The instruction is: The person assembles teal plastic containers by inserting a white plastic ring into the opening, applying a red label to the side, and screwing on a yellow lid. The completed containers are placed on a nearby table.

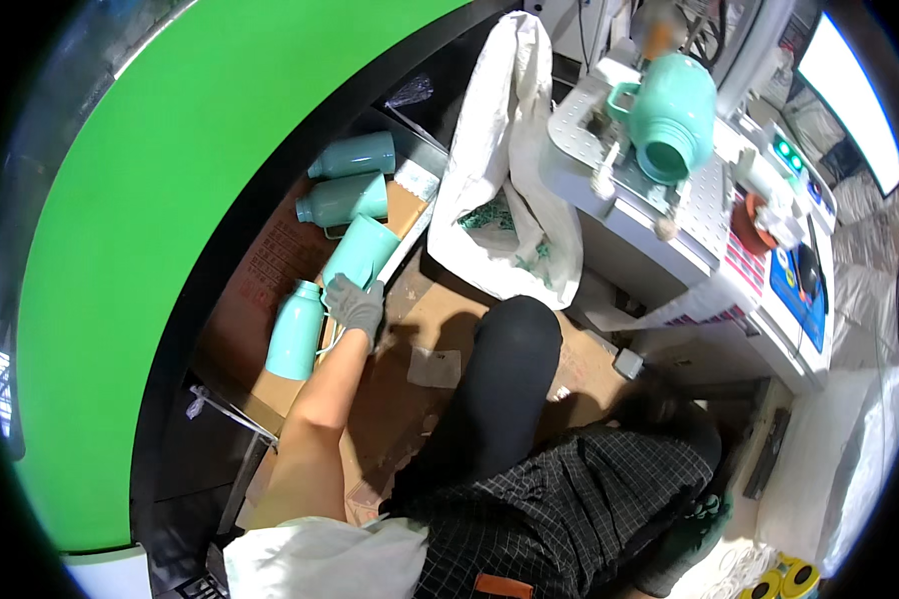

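Note:
My left hand (pixel 357 305), in a grey glove, is closed on the near end of a mint-green jug (pixel 363 247), which lies tilted in an open cardboard box. Just to the left of that hand is another mint-green jug (pixel 296 331) with a narrower neck. Two more jugs lie farther back: a green one (pixel 340 200) and a darker teal one (pixel 357 155). At the lower right, a dark gloved shape (pixel 674 559) beside my leg appears to be my right hand; its fingers are in shadow and I cannot make out what they hold.
A white woven sack (pixel 504 150) with green scraps stands beyond my knee. On the right, a perforated metal bench (pixel 704 215) carries a large mint-green jug (pixel 671 115) in a fixture. A bright monitor (pixel 849 100) stands behind it. The curved green machine panel (pixel 170 180) borders the left.

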Tool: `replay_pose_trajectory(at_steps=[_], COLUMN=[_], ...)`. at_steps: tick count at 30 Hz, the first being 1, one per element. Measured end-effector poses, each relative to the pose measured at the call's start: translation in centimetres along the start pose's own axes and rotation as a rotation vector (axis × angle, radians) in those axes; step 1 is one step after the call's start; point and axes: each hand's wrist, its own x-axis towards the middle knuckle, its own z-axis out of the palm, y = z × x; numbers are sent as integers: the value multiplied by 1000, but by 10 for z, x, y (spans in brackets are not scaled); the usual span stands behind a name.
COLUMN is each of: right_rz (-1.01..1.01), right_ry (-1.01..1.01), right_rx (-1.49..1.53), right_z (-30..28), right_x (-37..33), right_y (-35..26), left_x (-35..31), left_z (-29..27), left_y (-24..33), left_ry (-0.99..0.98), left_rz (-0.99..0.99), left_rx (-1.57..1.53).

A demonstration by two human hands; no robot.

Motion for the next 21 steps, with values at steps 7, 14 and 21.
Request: replay_pose_trajectory(at_steps=[7, 14, 21], right_rz=[71, 10, 815], right_ry=[-264, -790, -957], right_rx=[131, 457, 670], right_z=[130, 258, 164], right_x=[12, -52, -67], right_y=[-41, -54, -89], left_x=[22, -133, -254], left_z=[-39, -234, -189], left_y=[-35, 65, 122], left_ry=[259, 56, -938], left_rz=[624, 971, 1150], left_rx=[185, -840, -1114])
